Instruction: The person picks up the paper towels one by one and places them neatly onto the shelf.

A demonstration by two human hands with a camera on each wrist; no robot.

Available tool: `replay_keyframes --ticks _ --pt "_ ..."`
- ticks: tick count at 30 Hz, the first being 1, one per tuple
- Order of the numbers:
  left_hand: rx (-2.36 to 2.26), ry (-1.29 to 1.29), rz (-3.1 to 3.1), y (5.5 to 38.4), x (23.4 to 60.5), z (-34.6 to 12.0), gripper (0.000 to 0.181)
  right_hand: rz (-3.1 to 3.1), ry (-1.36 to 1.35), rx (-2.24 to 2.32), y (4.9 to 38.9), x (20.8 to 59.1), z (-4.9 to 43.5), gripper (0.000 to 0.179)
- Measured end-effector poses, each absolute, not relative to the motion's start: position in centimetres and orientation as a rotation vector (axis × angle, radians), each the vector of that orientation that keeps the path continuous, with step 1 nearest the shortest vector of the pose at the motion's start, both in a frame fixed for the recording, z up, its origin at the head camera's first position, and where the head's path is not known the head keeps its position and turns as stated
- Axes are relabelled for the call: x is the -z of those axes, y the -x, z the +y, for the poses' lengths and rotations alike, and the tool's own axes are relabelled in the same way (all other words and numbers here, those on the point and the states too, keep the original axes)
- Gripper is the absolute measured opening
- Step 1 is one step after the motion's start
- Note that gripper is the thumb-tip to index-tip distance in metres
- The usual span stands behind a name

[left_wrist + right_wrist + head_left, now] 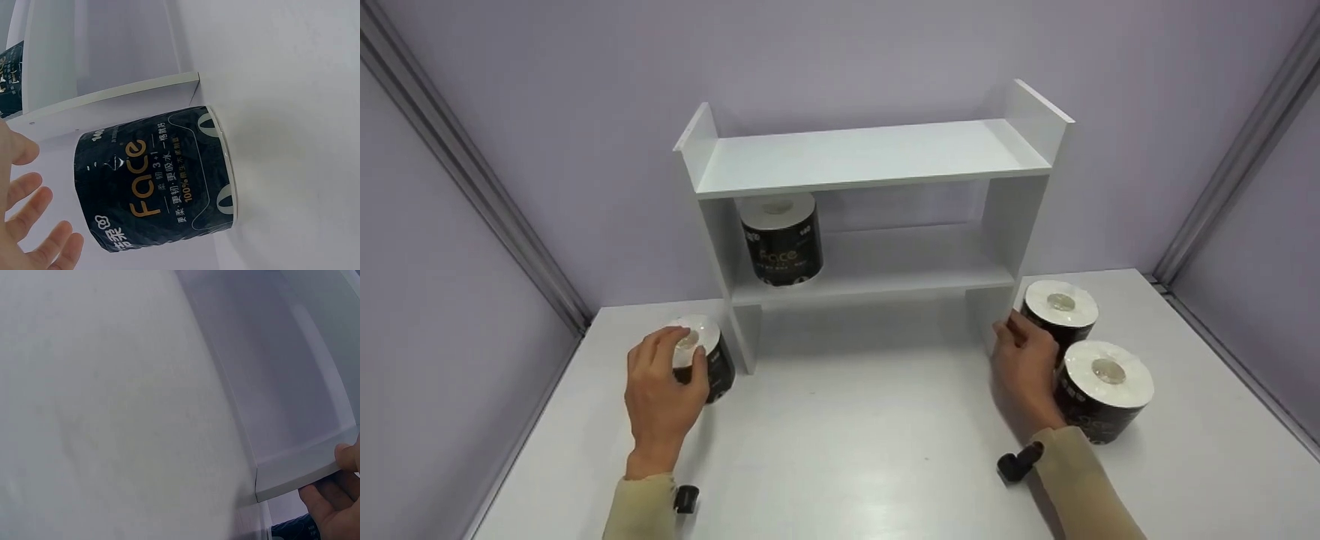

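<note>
My left hand [660, 394] is beside a black-wrapped toilet roll [718, 371] that stands on the table left of the white shelf [877, 154]. In the left wrist view its loosely bent fingers are spread just off the top of that toilet roll [157, 180], which bears gold "Face" lettering. My right hand [1027, 367] pinches the front edge of the shelf's right side panel. The right wrist view has the thumb [346, 455] on the panel's inner face and the fingers [318, 503] on its outer side.
Another toilet roll [784, 244] stands at the left end of the middle shelf level. Close by my right hand, a rear roll [1061, 307] and a front roll [1102, 405] stand on the table [840, 457]. Walls enclose the table at the back and sides.
</note>
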State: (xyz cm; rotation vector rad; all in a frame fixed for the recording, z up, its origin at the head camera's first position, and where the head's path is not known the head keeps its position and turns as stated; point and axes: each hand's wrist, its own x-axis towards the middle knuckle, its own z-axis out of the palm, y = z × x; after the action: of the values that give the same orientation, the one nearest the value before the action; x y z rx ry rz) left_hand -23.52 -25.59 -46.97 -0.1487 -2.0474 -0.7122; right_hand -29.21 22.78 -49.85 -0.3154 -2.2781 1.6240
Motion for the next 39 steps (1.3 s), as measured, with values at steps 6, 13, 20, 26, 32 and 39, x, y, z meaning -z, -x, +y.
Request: replay_keyframes --ticks 6,13,20,26,32,39 --pt "0.682 0.145 -2.066 23.5 47.2 -25.9 0.029 -2.292 0.340 -1.620 29.3 49.6 22.8 0.043" --pt "0.621 0.193 -2.085 24.5 47.4 -25.7 0.033 -2.275 0.349 -1.606 29.3 49.5 23.4 0.045" --pt "0.583 0.157 -2.132 23.9 48.5 -26.3 0.041 -2.290 0.359 -1.631 29.1 49.6 23.2 0.044" --pt "0.572 0.152 -2.177 23.6 48.5 -26.8 0.044 -2.305 0.342 -1.613 29.2 49.7 22.8 0.044" --pt "0.582 0.164 -2.209 23.6 48.9 -27.1 0.047 -2.320 0.352 -1.597 29.1 49.8 22.8 0.043" --pt "0.582 0.155 -2.224 23.7 49.0 -27.3 0.047 -2.300 0.325 -1.591 29.3 49.8 22.8 0.042"
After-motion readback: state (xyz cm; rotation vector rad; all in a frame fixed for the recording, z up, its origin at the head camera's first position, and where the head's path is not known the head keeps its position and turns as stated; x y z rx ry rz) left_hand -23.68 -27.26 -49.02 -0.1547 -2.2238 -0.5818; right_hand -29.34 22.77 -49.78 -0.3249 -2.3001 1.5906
